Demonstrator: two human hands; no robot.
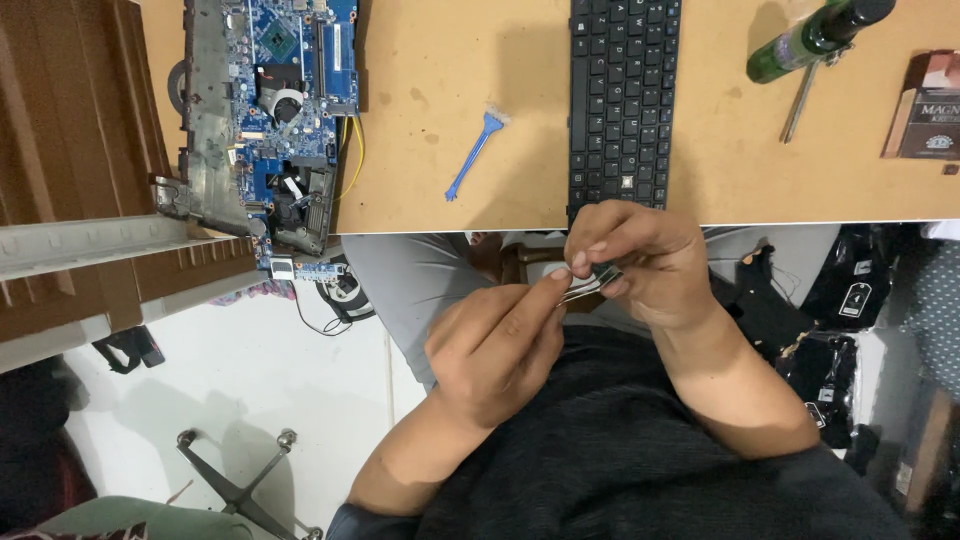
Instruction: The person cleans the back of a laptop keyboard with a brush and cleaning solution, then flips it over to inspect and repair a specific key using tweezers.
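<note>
Pinching a small green circuit module (598,279) between both hands, just off the near edge of the desk (440,110), above my lap. Left hand (497,345) is curled, thumb and forefinger closed on the module's near end. Right hand (640,258) is gripping the far end, fingers wrapped over the top. I'm judging it light, thin, rigid and brittle: best held by the edges, no flexing, no touching the contacts. Can't tell the exact part, since my fingers are covering most of it. Past my hands: black keyboard (623,95) lying on the desk, blue pry tool (472,157) left of it, bare laptop motherboard (280,120) at the far left, green bottle (815,38) at the right.
</note>
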